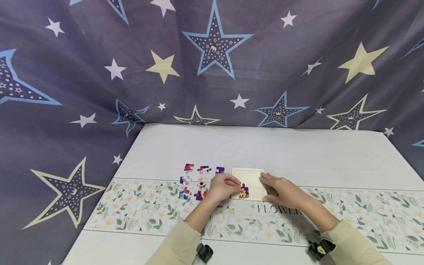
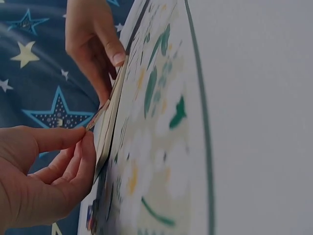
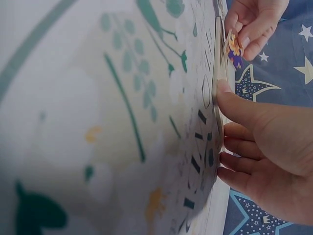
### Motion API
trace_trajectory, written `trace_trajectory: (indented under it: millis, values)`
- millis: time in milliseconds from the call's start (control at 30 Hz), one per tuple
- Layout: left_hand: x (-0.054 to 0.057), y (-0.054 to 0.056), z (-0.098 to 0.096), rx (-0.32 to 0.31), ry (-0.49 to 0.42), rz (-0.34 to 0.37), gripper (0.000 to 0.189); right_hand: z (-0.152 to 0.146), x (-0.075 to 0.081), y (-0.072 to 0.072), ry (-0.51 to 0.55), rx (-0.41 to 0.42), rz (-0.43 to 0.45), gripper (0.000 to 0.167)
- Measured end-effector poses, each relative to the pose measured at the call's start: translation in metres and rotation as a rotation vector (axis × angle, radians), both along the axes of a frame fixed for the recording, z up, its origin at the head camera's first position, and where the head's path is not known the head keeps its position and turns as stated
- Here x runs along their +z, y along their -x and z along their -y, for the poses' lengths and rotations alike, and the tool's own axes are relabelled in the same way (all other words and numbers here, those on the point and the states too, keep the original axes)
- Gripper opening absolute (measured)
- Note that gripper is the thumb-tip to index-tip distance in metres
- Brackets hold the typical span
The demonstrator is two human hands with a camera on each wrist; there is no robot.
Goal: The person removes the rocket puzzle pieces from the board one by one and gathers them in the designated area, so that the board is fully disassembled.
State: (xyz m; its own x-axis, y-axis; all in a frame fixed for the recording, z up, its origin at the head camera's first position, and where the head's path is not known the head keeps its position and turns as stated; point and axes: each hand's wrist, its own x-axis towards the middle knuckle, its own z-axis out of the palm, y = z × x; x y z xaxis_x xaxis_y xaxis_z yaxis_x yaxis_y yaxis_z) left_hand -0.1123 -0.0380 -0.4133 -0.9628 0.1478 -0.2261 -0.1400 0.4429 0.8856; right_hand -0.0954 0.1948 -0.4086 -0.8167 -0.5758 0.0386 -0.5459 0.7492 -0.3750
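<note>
My left hand (image 1: 225, 187) pinches a jigsaw piece (image 1: 244, 191), purple with yellow-orange, between thumb and fingertips. The piece stands over the left front part of a pale wooden puzzle tray (image 1: 255, 184). In the right wrist view the piece (image 3: 234, 50) is tilted, its printed face showing. My right hand (image 1: 281, 189) holds the tray at its right side, thumb near the front corner and a finger farther back. Seen from the left wrist, the tray (image 2: 108, 122) lies flat between both hands, edge-on.
Several loose jigsaw pieces (image 1: 188, 167) lie in rough rows left of the tray, some partly behind my left hand. The white table (image 1: 159, 147) carries a floral printed band (image 1: 139, 206) with lettering. A star-patterned cloth (image 1: 212, 92) hangs behind it.
</note>
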Motion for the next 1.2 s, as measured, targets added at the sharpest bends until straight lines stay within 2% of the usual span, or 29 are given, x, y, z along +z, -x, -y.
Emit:
trace_trajectory:
  millis: [133,367,567,733,900,1200]
  values:
    - [0.002,-0.003,0.011,-0.01,-0.002,0.015,0.009,0.001,0.0,-0.001,-0.001,-0.002,0.006,0.064]
    - [0.007,-0.008,0.029,-0.024,0.029,-0.007,0.008,0.001,0.001,-0.001,-0.006,-0.005,0.004,0.065]
    - [0.008,-0.011,0.043,-0.058,0.137,-0.102,0.005,0.001,0.002,0.0,-0.004,0.0,0.001,0.065]
    - [0.011,-0.014,0.046,-0.05,0.223,-0.189,0.007,0.0,0.002,-0.001,-0.006,-0.005,0.005,0.065]
    - [0.014,-0.017,0.045,-0.027,0.292,-0.241,0.011,0.0,0.001,-0.001,-0.007,-0.011,0.006,0.064]
    - [0.018,-0.02,0.044,-0.017,0.368,-0.242,0.014,0.0,0.0,-0.001,0.0,-0.009,0.011,0.064]
